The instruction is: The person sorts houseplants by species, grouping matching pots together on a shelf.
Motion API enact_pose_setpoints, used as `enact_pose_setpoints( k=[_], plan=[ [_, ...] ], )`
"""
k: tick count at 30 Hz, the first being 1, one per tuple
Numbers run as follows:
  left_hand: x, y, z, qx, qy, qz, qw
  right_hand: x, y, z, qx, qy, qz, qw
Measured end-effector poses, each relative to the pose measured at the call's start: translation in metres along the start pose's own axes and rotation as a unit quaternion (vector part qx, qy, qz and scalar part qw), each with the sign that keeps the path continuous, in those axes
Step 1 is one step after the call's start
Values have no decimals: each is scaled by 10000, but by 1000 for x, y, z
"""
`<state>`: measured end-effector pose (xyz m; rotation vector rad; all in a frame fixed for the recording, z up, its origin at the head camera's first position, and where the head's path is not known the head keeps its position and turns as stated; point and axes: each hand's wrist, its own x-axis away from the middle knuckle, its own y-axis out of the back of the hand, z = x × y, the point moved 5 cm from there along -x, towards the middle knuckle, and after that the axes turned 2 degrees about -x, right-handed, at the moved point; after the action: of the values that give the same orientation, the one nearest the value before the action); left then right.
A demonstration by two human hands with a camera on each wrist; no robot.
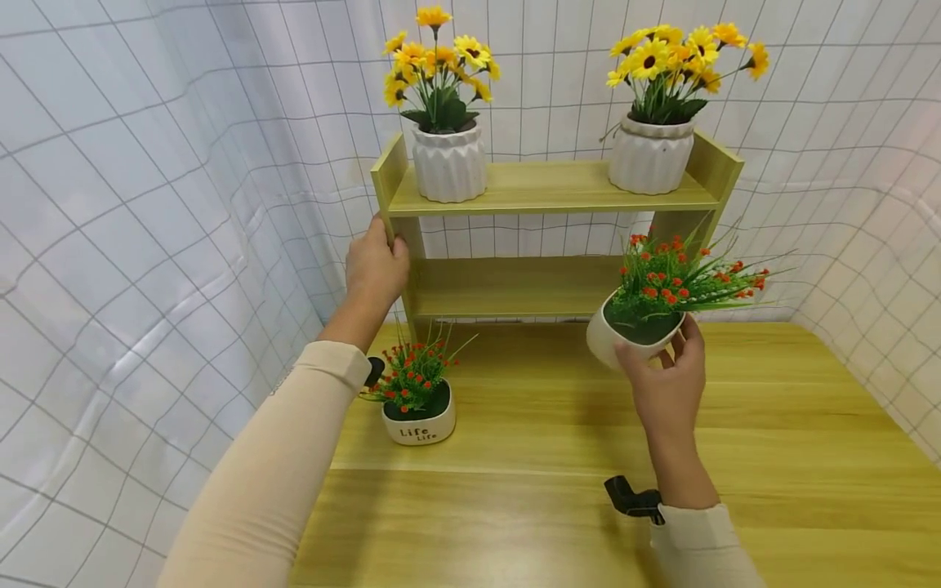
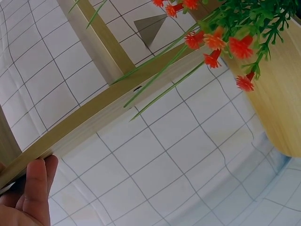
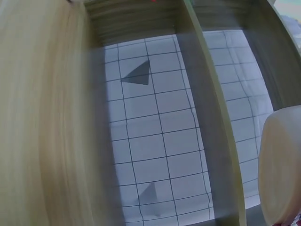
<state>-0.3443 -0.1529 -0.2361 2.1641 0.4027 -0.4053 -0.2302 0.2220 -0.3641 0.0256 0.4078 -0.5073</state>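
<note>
My left hand (image 1: 376, 265) grips the left side panel of a two-tier wooden shelf (image 1: 515, 287), thumb on the front edge. In the left wrist view its fingers (image 2: 36, 181) lie against that panel. Tilted in my right hand (image 1: 667, 388) is a white flowerpot (image 1: 608, 336) with red flowers and green grass, held in the air before the shelf's right end. The right wrist view catches only the pot's pale surface (image 3: 281, 165) at its edge. A matching flowerpot (image 1: 421, 426), lettered "Life", stands upright on the table below my left wrist.
On the shelf's top board stand two white ribbed pots with yellow flowers, one left (image 1: 450, 167) and one right (image 1: 651, 159). The shelf rests at the back of a wooden table (image 1: 515, 506). White gridded curtains (image 1: 132, 204) surround it at the back and sides.
</note>
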Motion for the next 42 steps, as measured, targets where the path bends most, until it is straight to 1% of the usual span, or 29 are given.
enact_pose_setpoints(
  k=[6, 11, 19, 24, 27, 31, 33, 35, 42],
  plan=[
    [0, -3, 0, -9, -33, -1, 10000, -21, -6, -4, 672, -19, -1, 9977],
    [0, -2, -1, -66, -88, 0, 9999, -35, -11, -6, 727, -35, 66, 9973],
    [-2, -1, 0, -79, -83, -30, 9999, -50, -29, -6, 1186, 230, 278, 9923],
    [-1, 1, 0, -84, -44, -58, 9999, -62, -40, -2, 1445, 458, 272, 9881],
    [-2, 0, 1, -87, -19, -36, 10000, -67, -45, -2, 1647, 457, 159, 9852],
    [-2, -2, 2, -85, 17, 23, 10000, -70, -50, -6, 2031, 201, -83, 9789],
    [-2, -3, 2, -87, 23, 42, 10000, -72, -52, -8, 2146, 152, -197, 9764],
    [-2, -3, 3, -95, 30, 51, 9999, -73, -54, -9, 2209, 186, -296, 9747],
    [-2, -3, 3, -129, 23, 4, 9999, -80, -60, -16, 2168, 413, -620, 9734]
  ],
)
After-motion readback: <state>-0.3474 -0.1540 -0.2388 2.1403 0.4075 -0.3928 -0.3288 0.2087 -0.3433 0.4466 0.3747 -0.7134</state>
